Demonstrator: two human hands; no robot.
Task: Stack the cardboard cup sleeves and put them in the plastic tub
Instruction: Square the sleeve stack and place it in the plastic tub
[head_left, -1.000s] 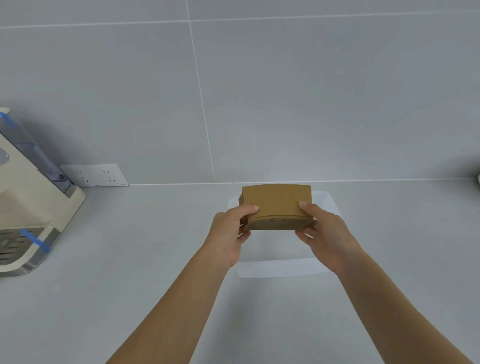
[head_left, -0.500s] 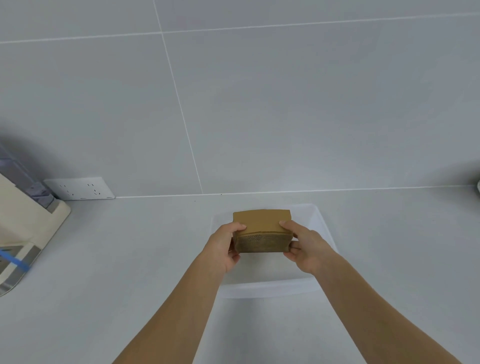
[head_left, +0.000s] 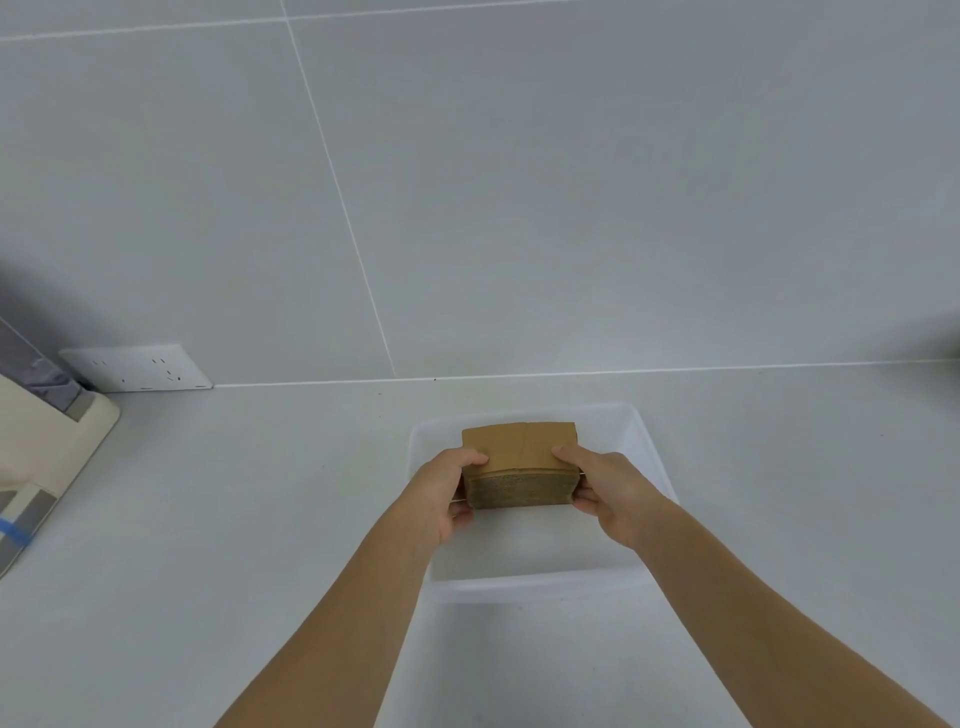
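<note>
The brown stack of flattened cardboard cup sleeves (head_left: 521, 465) sits clamped between both hands – left hand (head_left: 443, 498) on its left end, right hand (head_left: 613, 493) on its right, thumbs on top, fingers curled beneath. The stack lies flat, long axis running left to right, layered edge facing the camera, within the opening of the translucent white rectangular plastic tub (head_left: 655, 457) on the pale grey counter (head_left: 234, 519)

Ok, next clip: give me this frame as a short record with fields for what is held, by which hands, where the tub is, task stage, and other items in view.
held: stack of cardboard sleeves
left hand: grips the stack's left end
right hand: grips the stack's right end
plastic tub: on the counter, directly below the stack
stage: stack over the tub's opening, not released
other: wall socket and cream appliance at left
</note>
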